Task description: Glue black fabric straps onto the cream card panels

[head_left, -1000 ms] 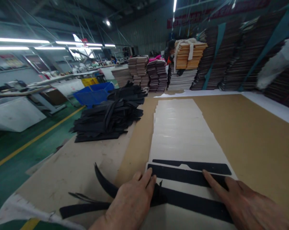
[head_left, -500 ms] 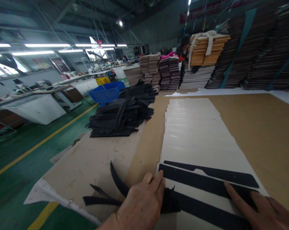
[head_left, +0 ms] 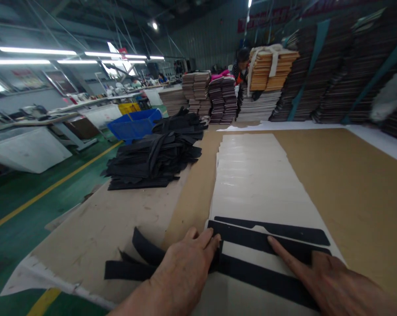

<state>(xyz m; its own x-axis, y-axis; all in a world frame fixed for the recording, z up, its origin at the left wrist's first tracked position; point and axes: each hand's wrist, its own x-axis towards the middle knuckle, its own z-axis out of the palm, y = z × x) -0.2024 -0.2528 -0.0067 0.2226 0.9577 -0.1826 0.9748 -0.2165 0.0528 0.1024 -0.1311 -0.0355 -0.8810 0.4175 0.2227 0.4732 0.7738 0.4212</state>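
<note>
My left hand [head_left: 185,267] is closed over a bunch of black fabric strips [head_left: 126,270], whose loose ends stick out to its left. Its fingertips rest on the left end of a black strip [head_left: 241,235] lying across a pale panel [head_left: 247,193]. On that same strip, the outstretched index finger of my right hand [head_left: 330,281] presses down near the middle; its other fingers are partly bent, with nothing visible in them. A second black strip [head_left: 284,230] lies just beyond, and another black strip [head_left: 267,276] runs nearer to me, partly behind my right hand.
A heap of black strips [head_left: 152,158] lies at the table's left side. Behind it stands a blue bin [head_left: 134,125]. Stacked bundles [head_left: 223,98] line the far edge, where a person [head_left: 239,70] is. Brown board [head_left: 343,188] covers the table's right.
The view has turned slightly right. My right index finger has shifted left along the strip, nearer my left hand. The left hand still covers the strip's left end.
</note>
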